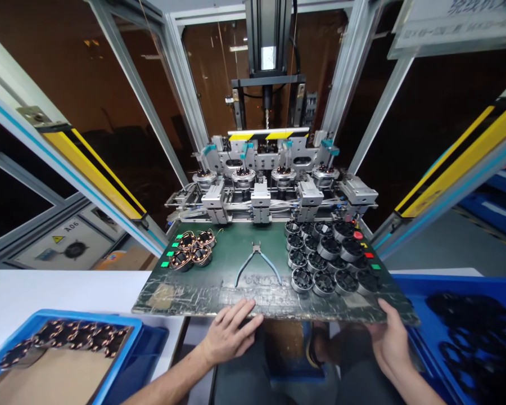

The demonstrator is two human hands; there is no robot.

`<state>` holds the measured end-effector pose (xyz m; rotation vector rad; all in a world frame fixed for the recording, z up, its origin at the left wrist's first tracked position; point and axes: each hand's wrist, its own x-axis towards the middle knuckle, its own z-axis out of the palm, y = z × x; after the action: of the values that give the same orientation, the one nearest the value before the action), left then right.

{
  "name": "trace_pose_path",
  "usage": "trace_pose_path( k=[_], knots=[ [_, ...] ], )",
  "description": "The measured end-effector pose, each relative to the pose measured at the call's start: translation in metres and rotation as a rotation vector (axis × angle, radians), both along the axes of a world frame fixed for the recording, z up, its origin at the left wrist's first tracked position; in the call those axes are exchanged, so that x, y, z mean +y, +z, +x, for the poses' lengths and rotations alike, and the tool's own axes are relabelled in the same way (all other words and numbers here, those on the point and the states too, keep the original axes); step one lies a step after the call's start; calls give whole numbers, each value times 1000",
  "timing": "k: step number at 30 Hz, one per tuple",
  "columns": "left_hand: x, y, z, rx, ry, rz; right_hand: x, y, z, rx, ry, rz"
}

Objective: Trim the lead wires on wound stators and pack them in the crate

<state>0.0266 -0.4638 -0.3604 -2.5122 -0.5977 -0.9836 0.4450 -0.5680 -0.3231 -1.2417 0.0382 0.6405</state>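
Left hand [231, 333] open and empty, fingers laid across the front edge of a green worktop [230, 239]; right hand [391, 340] also open, near the right corner, thumb raised, fingers partly hidden below the edge. At far left, a blue tray [135, 327] with copper-wound stators [69, 336] along its back. On the worktop's left, four more wound stators [201, 255]; at centre, blue-handled cutting pliers [257, 248], handles splayed toward the front, before a four-station machine [260, 198]; to the right, unwound stator cores [322, 283], some stacked. At far right, a blue bin [421, 283] of black parts [461, 357].
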Motion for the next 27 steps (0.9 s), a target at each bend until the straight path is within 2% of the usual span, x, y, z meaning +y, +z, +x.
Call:
trace_pose_path(
  k=[14, 27],
  knots=[
    [1, 0, 0, -5, -18, 2, 1, -9, 5, 6, -11, 3],
    [0, -1, 1, -2, 6, 24, 0, 0, 0, -14, -10, 12]
  ],
)
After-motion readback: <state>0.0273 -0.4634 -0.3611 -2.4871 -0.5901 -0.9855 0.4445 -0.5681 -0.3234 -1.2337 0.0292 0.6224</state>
